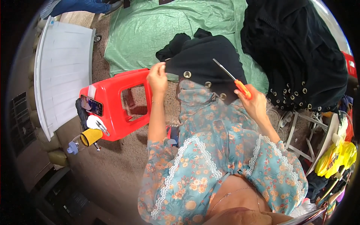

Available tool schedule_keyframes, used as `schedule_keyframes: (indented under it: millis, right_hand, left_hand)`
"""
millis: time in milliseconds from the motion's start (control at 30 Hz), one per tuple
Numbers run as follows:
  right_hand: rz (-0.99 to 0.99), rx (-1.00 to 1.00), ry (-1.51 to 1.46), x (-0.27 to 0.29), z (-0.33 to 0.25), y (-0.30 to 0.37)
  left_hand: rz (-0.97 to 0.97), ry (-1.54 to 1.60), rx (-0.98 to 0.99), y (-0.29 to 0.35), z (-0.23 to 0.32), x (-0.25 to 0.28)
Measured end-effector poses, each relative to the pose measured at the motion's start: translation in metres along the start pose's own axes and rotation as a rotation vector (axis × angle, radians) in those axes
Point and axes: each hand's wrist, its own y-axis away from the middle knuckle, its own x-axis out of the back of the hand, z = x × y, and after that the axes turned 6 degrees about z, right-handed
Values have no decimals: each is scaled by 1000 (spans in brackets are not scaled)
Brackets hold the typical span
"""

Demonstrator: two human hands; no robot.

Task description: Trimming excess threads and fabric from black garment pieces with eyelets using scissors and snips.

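Note:
A black garment [210, 56] with metal rings along its near edge lies over my lap and the green sheet. My left hand [157, 79] is closed at the garment's left edge, fingertips pinching the cloth. My right hand [255, 103] grips an orange-handled tool [243, 89] with a long thin metal blade, much like a screwdriver. Its blade points up and left, over the cloth. Whether the tip touches the fabric I cannot tell.
The green sheet [146, 33] covers the floor ahead. On the left, a red plastic stool [112, 108] bears a phone [92, 105], thread snips [101, 126] and a yellow roll [92, 137]. Black garments with rings [296, 56] are heaped at right, by a white frame [315, 138] and yellow bag [333, 163].

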Motion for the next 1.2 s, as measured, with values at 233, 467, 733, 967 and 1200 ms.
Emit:
schedule_keyframes:
  millis: [233, 467, 733, 967, 1200]
  right_hand:
    - [-50, 9, 68, -5, 13, 12]
    - [-199, 190, 74, -7, 7, 24]
    - [-200, 141, 43, -26, -7, 12]
    - [26, -134, -72, -1, 13, 11]
    - [-15, -129, 41, 9, 31, 32]
  left_hand:
    - [-297, -153, -578, 49, 67, -33]
    - [-307, 77, 26, 44, 38, -31]
    - [-319, 194, 294, 43, 28, -36]
    - [-445, -263, -689, 74, 89, -47]
    - [-503, -375, -764, 79, 66, -75]
